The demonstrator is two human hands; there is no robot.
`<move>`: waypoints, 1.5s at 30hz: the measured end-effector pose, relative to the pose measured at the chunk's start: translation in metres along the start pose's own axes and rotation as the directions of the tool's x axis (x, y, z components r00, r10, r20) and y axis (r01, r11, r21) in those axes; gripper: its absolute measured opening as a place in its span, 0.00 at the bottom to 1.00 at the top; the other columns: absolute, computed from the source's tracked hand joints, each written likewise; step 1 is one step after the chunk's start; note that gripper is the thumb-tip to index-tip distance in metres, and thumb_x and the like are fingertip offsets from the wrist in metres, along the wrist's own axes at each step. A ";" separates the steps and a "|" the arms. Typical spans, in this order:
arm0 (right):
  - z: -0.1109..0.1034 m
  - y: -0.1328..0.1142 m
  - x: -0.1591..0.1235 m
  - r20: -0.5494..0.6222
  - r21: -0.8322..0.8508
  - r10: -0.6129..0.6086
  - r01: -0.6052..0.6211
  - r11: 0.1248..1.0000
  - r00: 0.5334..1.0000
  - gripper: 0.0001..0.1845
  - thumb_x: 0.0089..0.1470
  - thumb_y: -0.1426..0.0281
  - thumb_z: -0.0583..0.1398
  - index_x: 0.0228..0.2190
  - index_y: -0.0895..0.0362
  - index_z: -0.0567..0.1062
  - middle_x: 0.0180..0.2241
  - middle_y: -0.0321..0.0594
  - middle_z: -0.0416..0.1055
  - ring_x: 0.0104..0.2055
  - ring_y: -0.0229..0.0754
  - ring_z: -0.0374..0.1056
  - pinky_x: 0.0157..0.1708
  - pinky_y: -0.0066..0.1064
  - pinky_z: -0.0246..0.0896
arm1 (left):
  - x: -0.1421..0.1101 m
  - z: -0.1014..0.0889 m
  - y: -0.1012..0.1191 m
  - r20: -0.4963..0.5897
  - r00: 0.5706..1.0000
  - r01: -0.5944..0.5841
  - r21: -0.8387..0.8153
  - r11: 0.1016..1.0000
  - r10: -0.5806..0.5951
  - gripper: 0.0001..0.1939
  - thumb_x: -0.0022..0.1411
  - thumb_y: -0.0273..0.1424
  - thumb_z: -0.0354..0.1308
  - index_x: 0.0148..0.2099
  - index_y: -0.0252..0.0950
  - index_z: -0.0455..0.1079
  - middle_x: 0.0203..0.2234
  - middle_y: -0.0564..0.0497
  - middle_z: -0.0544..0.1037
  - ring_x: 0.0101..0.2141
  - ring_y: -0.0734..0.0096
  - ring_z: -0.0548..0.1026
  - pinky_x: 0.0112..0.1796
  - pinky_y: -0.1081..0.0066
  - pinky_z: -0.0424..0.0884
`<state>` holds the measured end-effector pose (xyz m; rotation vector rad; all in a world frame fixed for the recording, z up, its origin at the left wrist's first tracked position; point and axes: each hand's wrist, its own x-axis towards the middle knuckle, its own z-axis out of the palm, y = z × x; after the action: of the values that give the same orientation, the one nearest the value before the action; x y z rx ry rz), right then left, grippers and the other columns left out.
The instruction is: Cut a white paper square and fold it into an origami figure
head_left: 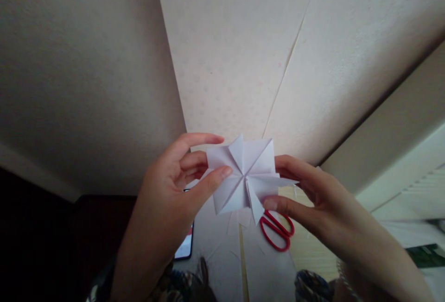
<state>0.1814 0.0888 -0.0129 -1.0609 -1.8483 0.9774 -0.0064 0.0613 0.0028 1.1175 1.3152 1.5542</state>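
Between my hands is a folded white paper square (227, 195), with creases meeting at its centre and pointed flaps standing up around it. My left hand (177, 177) grips its left side, thumb on the front face, index finger raised off the upper edge, other fingers behind. At the right side, my right hand (306, 188) pinches it, with the thumb at the lower right flap and the fingers behind. The paper is held up above the table, its face turned toward me.
Below the paper lie red-handled scissors (276, 231), their blades hidden. White paper sheets (219, 255) cover part of the light wooden table (309, 246). A phone (186, 245) shows partly behind my left wrist. Patterned walls (236, 61) rise close in front.
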 end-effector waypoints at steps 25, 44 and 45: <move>0.004 -0.010 0.000 -0.134 0.039 0.015 -0.010 0.999 0.991 0.09 0.54 0.64 0.63 0.24 0.54 0.74 0.27 0.36 0.74 0.32 0.43 0.69 0.36 0.35 0.69 | 0.000 0.009 -0.005 0.210 0.978 0.004 -0.094 0.996 0.016 0.18 0.47 0.19 0.68 0.38 0.45 0.76 0.28 0.60 0.83 0.34 0.66 0.84 0.33 0.77 0.78; 0.014 -0.014 -0.007 -0.198 -0.078 -0.076 0.061 0.995 0.977 0.08 0.55 0.66 0.65 0.25 0.52 0.75 0.24 0.33 0.74 0.33 0.43 0.73 0.32 0.31 0.69 | -0.011 0.019 -0.001 0.115 0.992 0.071 -0.096 0.993 -0.060 0.18 0.46 0.23 0.70 0.38 0.48 0.75 0.26 0.61 0.82 0.27 0.73 0.82 0.26 0.83 0.74; 0.014 -0.014 -0.007 -0.194 -0.085 -0.082 0.066 0.994 0.978 0.08 0.55 0.66 0.65 0.25 0.52 0.75 0.24 0.33 0.74 0.33 0.43 0.73 0.31 0.31 0.68 | -0.012 0.019 -0.002 0.113 0.993 0.055 -0.098 0.994 -0.043 0.17 0.45 0.22 0.70 0.37 0.47 0.75 0.25 0.61 0.81 0.27 0.72 0.81 0.26 0.82 0.74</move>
<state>0.1672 0.0746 -0.0081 -1.0861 -1.7611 0.7345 0.0151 0.0560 0.0007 1.0844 1.1687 1.4843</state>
